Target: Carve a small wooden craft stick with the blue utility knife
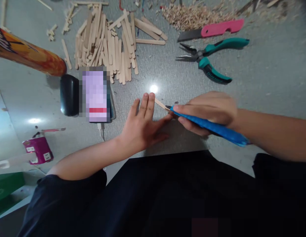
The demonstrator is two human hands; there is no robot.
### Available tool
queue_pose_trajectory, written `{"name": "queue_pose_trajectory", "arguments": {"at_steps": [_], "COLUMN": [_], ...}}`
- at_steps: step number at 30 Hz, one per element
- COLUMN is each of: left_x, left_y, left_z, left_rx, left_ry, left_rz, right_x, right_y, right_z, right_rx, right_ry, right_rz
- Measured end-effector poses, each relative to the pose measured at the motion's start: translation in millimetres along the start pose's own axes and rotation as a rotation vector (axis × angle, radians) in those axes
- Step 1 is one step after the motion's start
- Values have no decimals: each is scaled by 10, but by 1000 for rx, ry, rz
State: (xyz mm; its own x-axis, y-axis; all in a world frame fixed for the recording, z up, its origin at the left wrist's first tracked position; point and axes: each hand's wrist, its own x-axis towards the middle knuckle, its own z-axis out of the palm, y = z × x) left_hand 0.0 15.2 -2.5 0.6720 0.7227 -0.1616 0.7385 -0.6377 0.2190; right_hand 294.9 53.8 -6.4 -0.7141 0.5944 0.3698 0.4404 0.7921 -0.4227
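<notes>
A thin wooden craft stick point(160, 103) lies slantwise on the grey table. My left hand point(143, 126) rests flat with its fingers spread, and its fingertips touch the stick's far end. My right hand point(204, 110), partly blurred, is closed around a long blue utility knife point(212, 126). The knife's dark tip meets the near part of the stick, close to my left index finger and thumb. Part of the stick's near end is hidden by my fingers.
Beyond my hands lie a heap of craft sticks point(113, 49), wood chips point(189, 14), a pink-handled knife point(223, 28) and teal pliers point(212, 54). On the left are a phone point(96, 95), a black case point(69, 95), an orange can point(31, 54) and a purple plug adapter point(40, 149).
</notes>
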Motion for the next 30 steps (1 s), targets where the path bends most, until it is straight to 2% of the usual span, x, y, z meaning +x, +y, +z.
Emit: {"name": "queue_pose_trajectory", "arguments": {"at_steps": [4,8,10,12,14,16,20,25,30], "left_x": [-4,28,60,96,128,148,164,184,177], "left_y": [-29,-82,-111,-134,-147,-151,-160,-200,-229], "left_z": [1,-88,-126,-129,-97,-46,30,57,109], "left_rx": [-67,-256,-372,-416,-367,-283,-214,-246,-274], "left_ry": [16,82,168,265,320,318,275,235,259], "left_rz": [18,80,15,-123,-227,-236,-180,-162,-124], "right_x": [104,114,120,132,140,136,94,63,87], "right_y": [69,95,97,90,70,45,20,62,110], "right_z": [128,90,73,73,85,103,151,184,149], "right_rx": [49,58,63,57,42,36,97,225,285], "right_ry": [165,106,151,197,187,183,98,-5,-115], "right_rz": [-35,-11,-50,-73,-69,-97,-116,-99,-102]}}
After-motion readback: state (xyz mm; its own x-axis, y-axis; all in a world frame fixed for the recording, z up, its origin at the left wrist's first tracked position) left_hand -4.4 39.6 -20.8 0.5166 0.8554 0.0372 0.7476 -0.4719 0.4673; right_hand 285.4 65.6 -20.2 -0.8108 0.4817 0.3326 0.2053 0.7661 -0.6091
